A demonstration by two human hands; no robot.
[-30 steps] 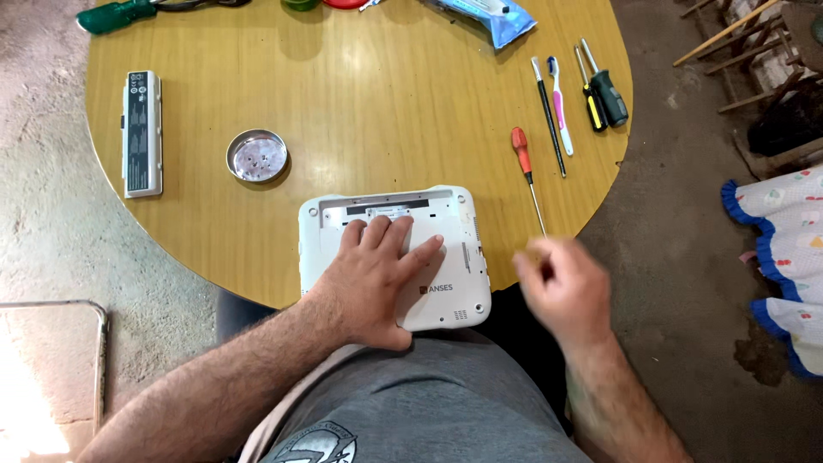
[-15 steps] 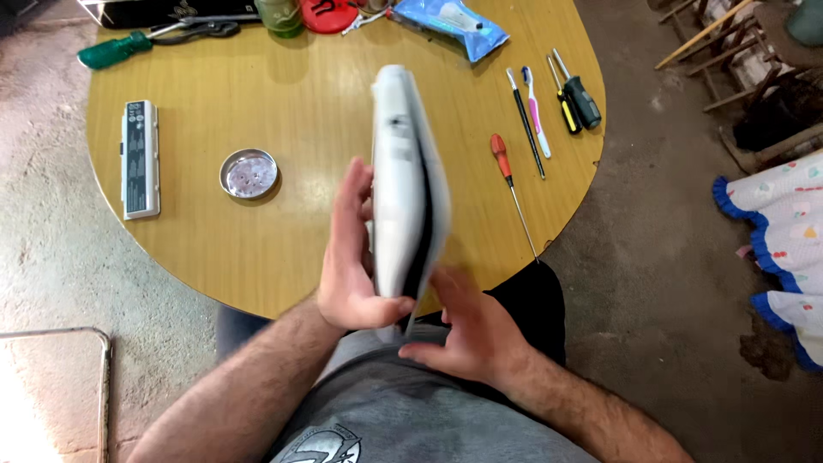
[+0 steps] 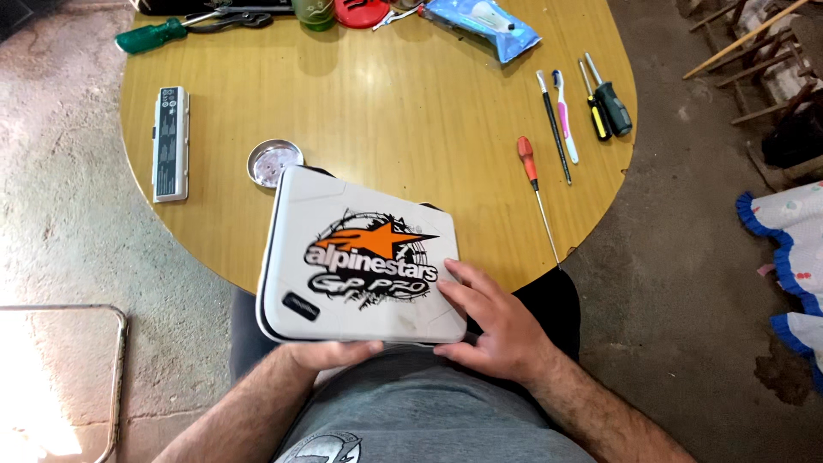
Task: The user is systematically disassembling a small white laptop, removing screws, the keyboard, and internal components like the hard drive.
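Observation:
A small white laptop (image 3: 343, 223) lies lid-up over the near edge of the round wooden table (image 3: 386, 94), with an orange star sticker and black lettering on its lid. My left hand (image 3: 330, 351) grips its near edge from below, fingers curled under. My right hand (image 3: 497, 321) rests on the lid's near right corner, fingers spread on top.
A small round metal tin (image 3: 274, 161) sits just beyond the laptop. A white battery pack (image 3: 171, 142) lies at the left. An orange-handled screwdriver (image 3: 533, 180), several other tools (image 3: 591, 107) and a blue packet (image 3: 484, 24) lie at the right and back. A metal frame (image 3: 77, 377) stands on the floor at the left.
The laptop lay underside-up on the table, was stood on edge between both hands, and now lies lid-up. My left hand went from the top to the near edge.

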